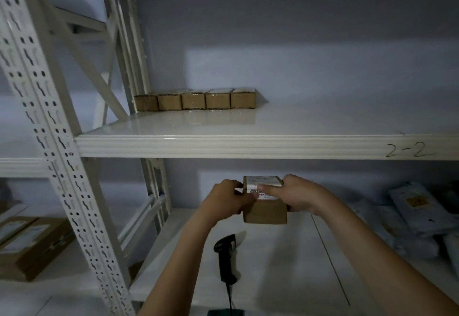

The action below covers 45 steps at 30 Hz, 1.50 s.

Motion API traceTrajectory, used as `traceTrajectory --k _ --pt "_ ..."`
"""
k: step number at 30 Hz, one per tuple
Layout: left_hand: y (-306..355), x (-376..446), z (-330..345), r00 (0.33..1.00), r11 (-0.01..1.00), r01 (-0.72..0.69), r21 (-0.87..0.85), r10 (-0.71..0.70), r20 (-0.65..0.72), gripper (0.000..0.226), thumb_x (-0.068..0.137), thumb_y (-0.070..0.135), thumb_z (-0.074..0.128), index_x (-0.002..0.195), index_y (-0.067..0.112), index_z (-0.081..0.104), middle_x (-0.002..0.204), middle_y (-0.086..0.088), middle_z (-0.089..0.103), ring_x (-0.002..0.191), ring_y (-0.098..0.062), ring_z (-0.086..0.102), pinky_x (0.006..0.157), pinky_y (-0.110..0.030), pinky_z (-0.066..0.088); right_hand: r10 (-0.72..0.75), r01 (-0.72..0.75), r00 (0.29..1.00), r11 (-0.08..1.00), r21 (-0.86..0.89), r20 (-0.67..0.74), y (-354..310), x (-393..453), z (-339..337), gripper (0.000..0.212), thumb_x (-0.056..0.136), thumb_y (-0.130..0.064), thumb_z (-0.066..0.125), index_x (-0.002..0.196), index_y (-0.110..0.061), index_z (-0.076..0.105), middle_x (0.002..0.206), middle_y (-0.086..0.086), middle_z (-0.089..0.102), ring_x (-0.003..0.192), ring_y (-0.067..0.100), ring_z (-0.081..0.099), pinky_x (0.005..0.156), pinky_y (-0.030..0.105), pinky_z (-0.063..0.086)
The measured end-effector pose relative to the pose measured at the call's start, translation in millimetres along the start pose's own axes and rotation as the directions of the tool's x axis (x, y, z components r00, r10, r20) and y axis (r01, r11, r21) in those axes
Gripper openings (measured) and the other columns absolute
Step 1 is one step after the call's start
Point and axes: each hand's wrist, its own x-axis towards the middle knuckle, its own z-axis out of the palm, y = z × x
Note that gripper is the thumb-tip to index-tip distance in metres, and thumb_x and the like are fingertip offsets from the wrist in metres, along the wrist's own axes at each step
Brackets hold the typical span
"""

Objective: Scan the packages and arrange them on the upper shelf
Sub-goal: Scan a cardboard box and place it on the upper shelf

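Observation:
A small brown cardboard package (pixel 265 212) with a white label on top is held in the air below the upper shelf (pixel 238 145). My left hand (pixel 227 197) grips its left side and my right hand (pixel 296 195) grips its right side, with a thumb across the label. A black handheld scanner (pixel 225 257) lies on the lower shelf (pixel 285 266) under my arms, its cable running toward me. Several similar brown packages (pixel 195 100) stand in a row at the back left of the upper shelf.
The upper shelf's front edge is marked "2-2" (pixel 409 151). White mailer bags (pixel 412 213) are piled at the right of the lower shelf. A perforated upright post (pixel 57 141) stands at the left, with flat cardboard boxes (pixel 27 243) on the neighbouring rack.

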Motion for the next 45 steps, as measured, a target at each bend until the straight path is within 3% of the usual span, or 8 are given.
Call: traceTrajectory --k 3,13,21,25,28,32,38,45 --pt "26 -13 -22 1.000 0.997 -0.024 0.070 0.022 0.022 0.060 0.080 0.054 0.071 0.115 0.006 0.064 0.089 -0.007 0.074 0.070 -0.013 0.074 0.077 -0.036 0.062 -0.020 0.018 0.999 0.999 -0.047 -0.033 -19 -21 -13 0.075 0.078 -0.074 0.062 0.105 -0.004 0.065 0.090 0.012 0.069 0.082 0.024 0.072 0.068 0.032 0.058" --pt "100 -54 -59 0.996 0.994 -0.048 0.099 0.041 0.075 0.048 0.086 0.045 0.068 0.097 -0.001 0.070 0.083 -0.012 0.076 0.073 -0.023 0.075 0.089 -0.044 0.057 -0.058 0.018 0.989 0.962 -0.272 -0.140 -77 -82 -48 0.063 0.087 -0.072 0.051 0.077 -0.010 0.044 0.070 0.003 0.050 0.046 0.011 0.053 0.030 0.012 0.031" --pt "141 -91 -87 0.970 0.970 -0.241 -0.039 0.240 -0.027 0.044 0.082 0.048 0.071 0.097 0.007 0.069 0.089 -0.008 0.076 0.077 -0.020 0.075 0.083 -0.040 0.060 -0.227 0.088 0.916 0.918 -0.388 -0.331 -113 -134 -78 0.069 0.082 -0.078 0.051 0.078 -0.009 0.056 0.076 0.009 0.063 0.068 0.024 0.066 0.061 0.030 0.045" --pt "154 -63 -85 0.873 0.912 -0.405 0.064 0.407 -0.268 0.067 0.075 0.065 0.065 0.125 0.020 0.061 0.119 0.002 0.068 0.103 -0.011 0.068 0.084 -0.040 0.059 -0.364 0.250 0.802 0.925 -0.286 -0.474 -121 -123 -88 0.071 0.086 -0.067 0.059 0.133 -0.015 0.048 0.131 0.005 0.060 0.109 0.023 0.060 0.073 0.032 0.043" --pt "151 -37 -76 0.841 0.896 -0.433 0.100 0.441 -0.312 0.077 0.080 0.060 0.067 0.144 0.026 0.041 0.141 0.004 0.052 0.121 -0.014 0.057 0.095 -0.041 0.054 -0.352 0.280 0.824 0.934 -0.221 -0.445 -112 -99 -91 0.083 0.086 -0.060 0.066 0.145 -0.014 0.031 0.145 0.004 0.052 0.123 0.025 0.055 0.086 0.032 0.048" --pt "140 -10 -59 0.802 0.872 -0.475 0.118 0.484 -0.349 0.051 0.090 0.035 0.067 0.135 0.026 0.045 0.132 0.002 0.058 0.113 -0.018 0.062 0.088 -0.030 0.052 -0.315 0.266 0.852 0.949 -0.171 -0.419 -94 -67 -88 0.083 0.088 -0.048 0.069 0.149 -0.016 0.022 0.143 0.005 0.053 0.123 0.025 0.055 0.093 0.031 0.046" --pt "143 24 -46 0.704 0.870 -0.467 0.158 0.473 -0.530 0.041 0.085 0.034 0.072 0.112 0.019 0.045 0.097 -0.003 0.066 0.084 -0.020 0.066 0.069 -0.036 0.056 -0.312 0.229 0.750 0.950 -0.214 -0.583 -88 -30 -86 0.063 0.091 -0.040 0.069 0.136 -0.011 0.036 0.132 0.011 0.061 0.112 0.032 0.061 0.087 0.036 0.050" --pt "151 77 -50 0.877 0.962 -0.246 0.115 0.272 -0.397 0.041 0.087 0.030 0.072 0.116 0.004 0.059 0.113 -0.009 0.068 0.107 -0.023 0.064 0.090 -0.034 0.051 -0.351 0.123 0.718 0.914 -0.387 -0.601 -89 20 -94 0.069 0.092 -0.026 0.066 0.145 -0.013 0.024 0.117 0.017 0.061 0.101 0.037 0.062 0.083 0.041 0.053"
